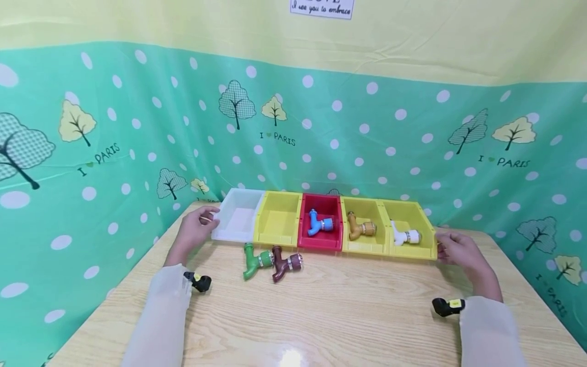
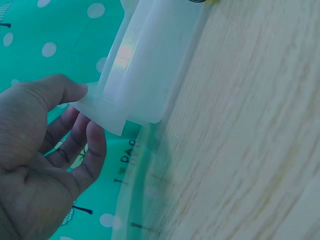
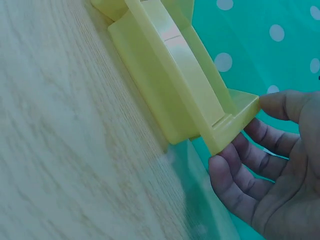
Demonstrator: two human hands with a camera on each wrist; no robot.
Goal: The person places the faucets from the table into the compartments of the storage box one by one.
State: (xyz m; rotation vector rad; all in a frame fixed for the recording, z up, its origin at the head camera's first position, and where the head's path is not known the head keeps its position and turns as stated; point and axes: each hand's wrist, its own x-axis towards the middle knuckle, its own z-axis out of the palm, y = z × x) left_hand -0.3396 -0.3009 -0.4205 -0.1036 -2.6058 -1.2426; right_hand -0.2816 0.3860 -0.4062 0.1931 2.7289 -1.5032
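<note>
Five bins stand side by side in a row in the head view. My left hand (image 1: 194,230) pinches the outer edge of the white bin (image 2: 150,65) at the left end, thumb above and fingers below. At the other end my right hand (image 1: 463,254) grips the side of the rightmost yellow bin (image 3: 165,85) between thumb and fingers. A blue tap (image 1: 318,223) lies in the red bin (image 1: 320,245), an orange-brown tap (image 1: 359,227) in the yellow bin (image 1: 364,247) beside it, and a white tap (image 1: 405,236) in the rightmost bin.
On the wooden table (image 1: 348,311), in front of the row, lie a green tap (image 1: 254,261) and a maroon tap (image 1: 285,263), close together. Another yellow bin (image 1: 276,237) sits between the white and red ones. A patterned curtain (image 1: 293,117) stands behind and at both sides.
</note>
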